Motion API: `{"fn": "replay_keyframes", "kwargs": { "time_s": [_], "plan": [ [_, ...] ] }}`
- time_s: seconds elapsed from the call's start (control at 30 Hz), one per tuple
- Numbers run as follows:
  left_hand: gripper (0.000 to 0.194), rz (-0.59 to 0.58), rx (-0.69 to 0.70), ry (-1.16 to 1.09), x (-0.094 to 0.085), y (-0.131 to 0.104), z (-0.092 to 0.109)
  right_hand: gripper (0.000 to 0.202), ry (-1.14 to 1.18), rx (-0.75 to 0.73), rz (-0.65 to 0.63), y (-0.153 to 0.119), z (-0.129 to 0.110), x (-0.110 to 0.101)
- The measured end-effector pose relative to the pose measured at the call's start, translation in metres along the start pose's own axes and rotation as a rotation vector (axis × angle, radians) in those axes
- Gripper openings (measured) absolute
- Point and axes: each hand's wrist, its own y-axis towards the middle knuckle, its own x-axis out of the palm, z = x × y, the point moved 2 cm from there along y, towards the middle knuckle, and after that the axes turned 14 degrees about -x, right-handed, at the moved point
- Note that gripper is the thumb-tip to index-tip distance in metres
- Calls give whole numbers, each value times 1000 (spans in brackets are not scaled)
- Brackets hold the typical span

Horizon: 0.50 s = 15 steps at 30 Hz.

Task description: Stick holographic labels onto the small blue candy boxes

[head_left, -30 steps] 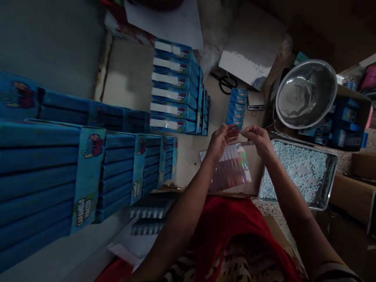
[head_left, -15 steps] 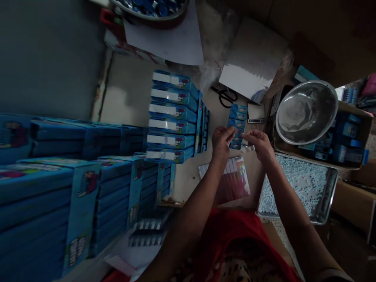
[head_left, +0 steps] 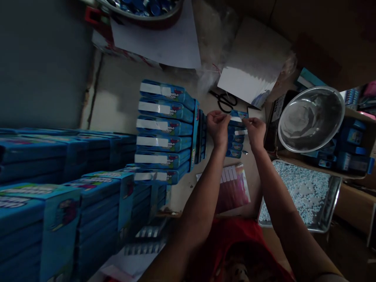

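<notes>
A white sticker strip (head_left: 235,119) stretches between my two hands over the far end of a column of small blue boxes (head_left: 234,145). My left hand (head_left: 219,128) pinches the strip's left end. At its right end the fingertips of my right hand (head_left: 256,131) are pinched. A second white strip (head_left: 241,132) lies just under the right fingers; whether that hand holds it too I cannot tell. Nearer me is a shiny reddish sheet (head_left: 234,190) with several white strips along its top edge.
Blue packs with white strips (head_left: 154,141) stand left of my hands, with larger blue stacks (head_left: 100,207) beyond. Black scissors (head_left: 225,102) lie behind. At right are a metal bowl (head_left: 311,119) on a carton of blue boxes and a metal tray (head_left: 337,196) with small pale beads.
Both hands have moved away from me along the box column, to its far end. The white strip now spans between them. The whole view has shifted slightly.
</notes>
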Motion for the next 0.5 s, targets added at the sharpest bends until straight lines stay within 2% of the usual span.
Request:
{"fn": "replay_keyframes", "kwargs": {
  "time_s": [0.1, 0.2, 0.5],
  "plan": [
    [42, 18, -4, -17, 13, 25, -1, 29, -194, 12, 24, 22, 1, 10],
    [42, 25, -67, -63, 16, 39, -7, 25, -269, 36, -24, 33, 1, 15],
    [42, 29, -133, -152, 10, 46, -20, 24, -310, 27, -55, 40, 4, 21]
  ]
}}
